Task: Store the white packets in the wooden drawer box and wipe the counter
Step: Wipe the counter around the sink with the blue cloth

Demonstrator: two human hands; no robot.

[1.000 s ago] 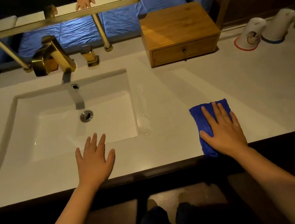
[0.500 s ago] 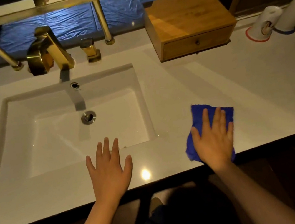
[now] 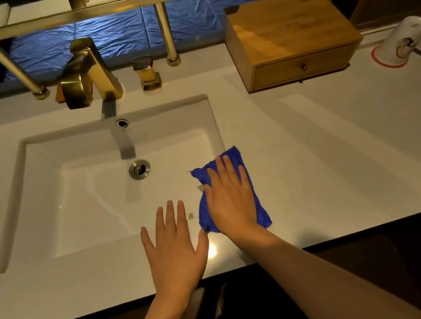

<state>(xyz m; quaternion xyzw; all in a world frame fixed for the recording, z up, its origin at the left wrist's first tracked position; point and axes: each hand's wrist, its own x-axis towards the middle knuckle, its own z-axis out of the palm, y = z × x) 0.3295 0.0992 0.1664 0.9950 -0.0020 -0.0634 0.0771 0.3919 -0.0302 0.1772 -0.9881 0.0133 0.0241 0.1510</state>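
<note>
Gold faucet (image 3: 86, 74) behind white sink (image 3: 25, 176); two cups (image 3: 404, 43) right.

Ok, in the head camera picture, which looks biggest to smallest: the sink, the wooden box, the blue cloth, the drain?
1. Sink
2. Wooden box
3. Blue cloth, partly hidden under the right hand
4. Drain

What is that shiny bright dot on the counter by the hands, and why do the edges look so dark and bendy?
In the head view, the dot is glare from a light bouncing off the glossy counter, between the left hand and the right hand on the blue cloth. The room is dim, so the corners go dark. The wide lens bends the counter's edges.
</note>
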